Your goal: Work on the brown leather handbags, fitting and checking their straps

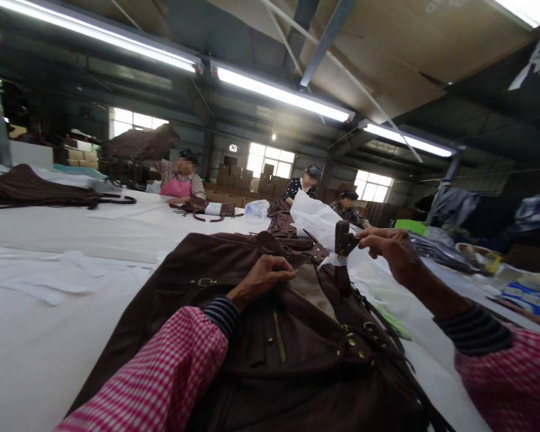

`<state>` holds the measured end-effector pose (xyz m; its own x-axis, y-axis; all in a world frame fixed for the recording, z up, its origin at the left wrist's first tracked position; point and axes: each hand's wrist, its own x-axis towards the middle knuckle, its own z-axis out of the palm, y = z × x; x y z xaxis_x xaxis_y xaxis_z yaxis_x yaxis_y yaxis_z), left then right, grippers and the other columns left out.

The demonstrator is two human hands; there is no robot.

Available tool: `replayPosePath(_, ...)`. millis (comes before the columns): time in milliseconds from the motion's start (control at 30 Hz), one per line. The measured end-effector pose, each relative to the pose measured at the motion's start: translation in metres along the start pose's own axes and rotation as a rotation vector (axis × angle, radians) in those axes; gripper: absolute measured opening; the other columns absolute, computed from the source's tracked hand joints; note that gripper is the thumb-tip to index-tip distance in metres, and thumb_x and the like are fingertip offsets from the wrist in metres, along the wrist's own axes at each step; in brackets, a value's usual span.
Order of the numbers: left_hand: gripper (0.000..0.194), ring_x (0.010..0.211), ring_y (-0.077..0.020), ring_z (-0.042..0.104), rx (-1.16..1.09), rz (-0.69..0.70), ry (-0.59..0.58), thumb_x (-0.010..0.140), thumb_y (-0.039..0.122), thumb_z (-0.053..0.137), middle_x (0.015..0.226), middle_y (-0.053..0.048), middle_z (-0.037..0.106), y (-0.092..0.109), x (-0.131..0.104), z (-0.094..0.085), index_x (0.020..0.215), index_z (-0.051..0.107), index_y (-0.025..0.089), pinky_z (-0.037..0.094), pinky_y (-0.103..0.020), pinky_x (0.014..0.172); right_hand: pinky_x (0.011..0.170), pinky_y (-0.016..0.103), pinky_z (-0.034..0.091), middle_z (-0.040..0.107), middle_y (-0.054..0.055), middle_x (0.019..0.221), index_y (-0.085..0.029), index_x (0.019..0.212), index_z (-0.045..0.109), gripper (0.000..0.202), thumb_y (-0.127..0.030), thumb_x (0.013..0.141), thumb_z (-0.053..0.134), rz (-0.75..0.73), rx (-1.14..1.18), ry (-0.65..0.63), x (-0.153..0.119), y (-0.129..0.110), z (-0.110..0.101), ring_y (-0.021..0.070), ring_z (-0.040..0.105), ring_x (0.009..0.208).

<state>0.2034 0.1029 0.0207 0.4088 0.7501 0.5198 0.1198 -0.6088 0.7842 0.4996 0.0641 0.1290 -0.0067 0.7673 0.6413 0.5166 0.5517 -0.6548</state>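
Under the pinching left hand [264, 278] lies the brown bag [252, 345], while the right hand [393, 249] grips a dark strap [342, 239].

White-covered table [31, 366]: large dark brown bag [162, 294] lies near centre, brass-coloured fittings visible. White strips [54, 283] lie flat at left. Far left, brown item [36, 189], blurred. Far centre, small brown bag [227, 209] with white wrap, just beside clear plastic bundle [256, 210].
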Motion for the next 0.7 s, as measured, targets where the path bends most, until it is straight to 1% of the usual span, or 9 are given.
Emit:
replayPosePath(100, 0.022, 0.078, -0.0170, 0.060, -0.016, -0.004, -0.013, 0.078, 0.034, 0.072, 0.077, -0.002, 0.069, 0.002, 0.000, 0.001, 0.079, 0.075, 0.013, 0.041, -0.026, 0.077, 0.047, 0.026, 0.031, 0.050, -0.002, 0.049, -0.019, 0.051, 0.057, 0.023, -0.029, 0.068, 0.068, 0.020, -0.022, 0.030, 0.001, -0.013, -0.014, 0.0101, 0.041, 0.048)
replayPosePath(167, 0.021, 0.079, -0.0170, 0.060, -0.025, -0.006, -0.020, 0.078, 0.033, 0.072, 0.077, -0.002, 0.069, 0.003, 0.000, 0.001, 0.079, 0.075, 0.013, 0.041, -0.026, 0.077, 0.048, 0.026, 0.030, 0.048, -0.003, 0.049, -0.019, 0.051, 0.054, 0.025, -0.029, 0.067, 0.070, -0.018, -0.126, 0.005, 0.002, -0.014, -0.015, 0.0099, 0.039, 0.049)
replayPosePath(233, 0.020, 0.080, -0.0173, 0.061, -0.024, -0.004, -0.017, 0.077, 0.033, 0.072, 0.078, -0.003, 0.070, 0.005, 0.000, 0.001, 0.078, 0.075, 0.013, 0.041, -0.026, 0.078, 0.048, 0.025, 0.031, 0.050, -0.003, 0.052, -0.019, 0.055, 0.055, 0.022, -0.029, 0.065, 0.071, -0.027, -0.203, -0.094, 0.002, -0.007, -0.003, 0.0101, 0.041, 0.051)
replayPosePath(300, 0.021, 0.080, -0.0174, 0.060, -0.019, -0.003, -0.014, 0.077, 0.034, 0.072, 0.077, -0.003, 0.070, 0.006, 0.000, 0.001, 0.078, 0.075, 0.013, 0.041, -0.026, 0.078, 0.049, 0.024, 0.032, 0.055, -0.003, 0.056, -0.018, 0.068, 0.061, 0.016, -0.028, 0.063, 0.071, 0.012, -0.174, -0.225, -0.002, 0.006, 0.020, 0.0109, 0.045, 0.052)
replayPosePath(333, 0.022, 0.079, -0.0172, 0.060, -0.014, -0.004, -0.016, 0.077, 0.034, 0.072, 0.077, -0.003, 0.069, 0.006, 0.000, 0.001, 0.077, 0.075, 0.013, 0.041, -0.026, 0.078, 0.049, 0.024, 0.033, 0.056, -0.004, 0.058, -0.018, 0.077, 0.063, 0.019, -0.027, 0.062, 0.071, 0.042, -0.131, -0.268, -0.004, 0.014, 0.034, 0.0113, 0.046, 0.052)
replayPosePath(400, 0.023, 0.077, -0.0167, 0.060, 0.001, -0.005, -0.024, 0.076, 0.035, 0.072, 0.075, -0.002, 0.069, 0.005, 0.000, 0.001, 0.077, 0.075, 0.012, 0.041, -0.026, 0.076, 0.050, 0.024, 0.034, 0.058, -0.005, 0.060, -0.017, 0.093, 0.065, 0.033, -0.026, 0.062, 0.069, 0.096, -0.052, -0.271, -0.009, 0.028, 0.058, 0.0112, 0.048, 0.053)
replayPosePath(467, 0.024, 0.076, -0.0165, 0.059, 0.021, -0.010, -0.033, 0.076, 0.036, 0.073, 0.074, -0.002, 0.069, 0.004, 0.000, 0.001, 0.076, 0.075, 0.012, 0.041, -0.026, 0.075, 0.051, 0.024, 0.034, 0.058, -0.004, 0.062, -0.015, 0.101, 0.067, 0.040, -0.027, 0.063, 0.068, 0.159, 0.022, -0.245, -0.012, 0.037, 0.075, 0.0110, 0.048, 0.053)
replayPosePath(567, 0.025, 0.077, -0.0169, 0.060, 0.059, -0.033, -0.052, 0.075, 0.037, 0.073, 0.075, -0.002, 0.069, -0.001, 0.001, 0.001, 0.078, 0.076, 0.013, 0.041, -0.026, 0.074, 0.048, 0.023, 0.033, 0.062, -0.001, 0.066, -0.015, 0.100, 0.069, 0.038, -0.030, 0.065, 0.069, 0.301, 0.133, -0.274, -0.012, 0.039, 0.080, 0.0105, 0.048, 0.052)
replayPosePath(700, 0.023, 0.078, -0.0173, 0.061, 0.136, -0.074, -0.054, 0.075, 0.037, 0.074, 0.073, -0.001, 0.069, -0.003, 0.002, 0.001, 0.078, 0.078, 0.015, 0.039, -0.026, 0.073, 0.047, 0.021, 0.034, 0.065, 0.000, 0.072, -0.017, 0.084, 0.065, 0.026, -0.029, 0.063, 0.074, 0.426, 0.237, -0.281, -0.005, 0.034, 0.075, 0.0103, 0.052, 0.056)
